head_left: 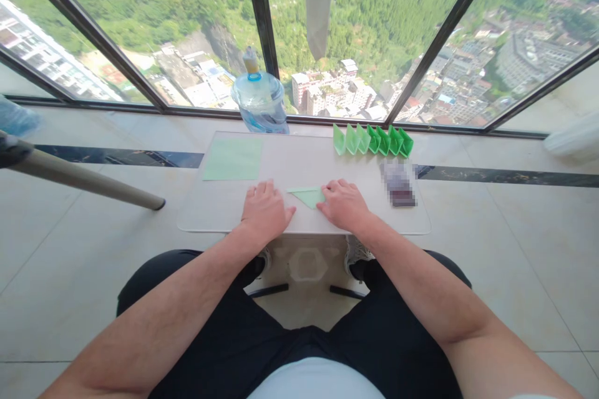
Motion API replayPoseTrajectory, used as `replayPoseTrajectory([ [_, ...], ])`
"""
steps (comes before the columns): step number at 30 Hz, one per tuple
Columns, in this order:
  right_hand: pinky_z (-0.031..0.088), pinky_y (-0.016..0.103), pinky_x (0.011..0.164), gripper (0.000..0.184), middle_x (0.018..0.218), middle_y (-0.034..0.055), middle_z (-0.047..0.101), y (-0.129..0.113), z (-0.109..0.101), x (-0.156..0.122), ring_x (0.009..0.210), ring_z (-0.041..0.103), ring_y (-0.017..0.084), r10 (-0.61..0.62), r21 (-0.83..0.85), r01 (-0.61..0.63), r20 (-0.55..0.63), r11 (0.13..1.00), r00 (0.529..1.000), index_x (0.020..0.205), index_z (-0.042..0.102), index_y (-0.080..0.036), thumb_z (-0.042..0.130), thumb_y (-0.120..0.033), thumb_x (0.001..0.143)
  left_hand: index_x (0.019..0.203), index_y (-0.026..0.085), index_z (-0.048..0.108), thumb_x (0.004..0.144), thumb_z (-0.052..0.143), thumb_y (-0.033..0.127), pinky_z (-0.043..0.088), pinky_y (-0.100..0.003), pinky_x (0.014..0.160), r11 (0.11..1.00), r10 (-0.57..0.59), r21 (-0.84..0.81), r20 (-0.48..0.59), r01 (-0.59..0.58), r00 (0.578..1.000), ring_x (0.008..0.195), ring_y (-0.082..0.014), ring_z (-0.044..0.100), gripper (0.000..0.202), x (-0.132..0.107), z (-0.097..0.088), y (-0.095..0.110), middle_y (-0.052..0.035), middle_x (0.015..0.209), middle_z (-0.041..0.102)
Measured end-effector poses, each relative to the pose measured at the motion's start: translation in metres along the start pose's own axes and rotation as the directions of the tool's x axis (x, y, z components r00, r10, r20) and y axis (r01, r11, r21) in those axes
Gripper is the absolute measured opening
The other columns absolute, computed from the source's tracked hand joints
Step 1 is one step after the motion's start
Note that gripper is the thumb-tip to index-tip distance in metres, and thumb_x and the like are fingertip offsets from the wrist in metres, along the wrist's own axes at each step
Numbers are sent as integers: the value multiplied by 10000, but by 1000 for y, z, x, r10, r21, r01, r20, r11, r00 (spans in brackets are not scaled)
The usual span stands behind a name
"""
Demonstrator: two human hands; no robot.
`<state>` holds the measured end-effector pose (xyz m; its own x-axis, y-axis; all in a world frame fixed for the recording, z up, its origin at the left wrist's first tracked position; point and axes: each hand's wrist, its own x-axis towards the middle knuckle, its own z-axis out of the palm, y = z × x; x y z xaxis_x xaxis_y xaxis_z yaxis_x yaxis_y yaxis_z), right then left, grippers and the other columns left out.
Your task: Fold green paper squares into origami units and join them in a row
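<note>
Low white table in front of a seated person, close to the window. Folded pale green paper near the table's front edge, between the two hands; straight fold along its top, narrowing to a point toward the person.

Left hand: palm down, fingers forward and loosely extended, thumb out to the side; grips nothing, just left of the folded paper. Right hand: fingers and thumb at the paper's right end, covering part of it; cannot tell whether it pinches or only presses.

Flat pale green sheet at the far left of the table, beyond the left hand. Far right: row of folded green paper pieces, paler at left, deeper green at right. Below that row, a pixelated item, identity unclear, right of the right hand.

Large clear water bottle behind the table, before the window.
</note>
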<state>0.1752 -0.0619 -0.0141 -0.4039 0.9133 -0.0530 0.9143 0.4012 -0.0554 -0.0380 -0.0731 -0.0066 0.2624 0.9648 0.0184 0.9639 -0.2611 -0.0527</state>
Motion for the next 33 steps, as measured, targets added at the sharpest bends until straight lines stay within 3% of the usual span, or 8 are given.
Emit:
replayPoseTrajectory([
  [5,386,433,934,436,1210,166,636,0,-2,1,1146,513,312,-1,-4,1,-12,1000,1000,1204,650,-130,545,-463,943,1457,157,497,930,477,428,324,-476,1108,988,121,-93,1,-120,993,1413,-326,382,593,2,6,10,-158,1578,395],
  [8,382,431,928,412,1181,161,650,3,-2,3,1126,525,309,12,0,-12,-22,1000,1000,1157,672,-138,535,-467,951,1343,88,589,927,473,472,310,-513,1119,997,48,-70,28,-46,998,1421,-353,367,578,9,6,6,-217,1548,416],
  [14,390,392,928,273,1192,118,660,7,-1,18,1138,539,278,85,80,-82,-40,993,996,1123,663,-179,587,-350,924,1110,118,674,896,524,361,439,-419,1000,986,0,-167,-18,-3,1000,1185,-331,562,356,30,0,0,-197,1202,642],
  [17,396,383,917,313,1155,107,674,5,0,28,1098,570,269,80,135,-80,7,988,997,1167,628,-195,625,-334,887,1057,169,650,868,539,312,495,-380,837,968,-7,-250,75,26,997,999,-292,643,261,41,0,5,-135,1043,677],
  [22,402,341,822,187,993,83,695,5,2,38,955,603,243,115,228,-126,61,965,991,930,622,-203,671,-337,808,907,195,634,860,502,257,482,-385,758,945,-8,-325,106,42,994,906,-296,668,153,60,1,2,-122,934,702],
  [26,371,284,669,86,780,17,659,4,2,43,738,570,171,214,419,-200,14,886,977,759,549,-220,610,-265,799,800,202,609,856,531,292,479,-398,804,882,-99,-463,6,90,995,899,-294,663,132,72,-1,-1,-118,875,701],
  [29,351,264,605,168,641,-32,581,-1,-2,47,606,504,132,363,595,-224,-123,772,923,706,488,-227,583,-305,822,752,205,588,829,621,401,485,-398,842,668,-225,-725,16,166,974,879,-266,655,213,76,-3,5,-81,823,686],
  [33,358,259,586,219,622,-42,565,-12,-7,49,576,492,116,372,689,-79,-289,721,882,692,475,-225,584,-349,836,751,188,571,680,789,503,527,-363,746,44,-171,-958,271,283,947,778,-204,640,390,77,-5,18,-30,787,648],
])
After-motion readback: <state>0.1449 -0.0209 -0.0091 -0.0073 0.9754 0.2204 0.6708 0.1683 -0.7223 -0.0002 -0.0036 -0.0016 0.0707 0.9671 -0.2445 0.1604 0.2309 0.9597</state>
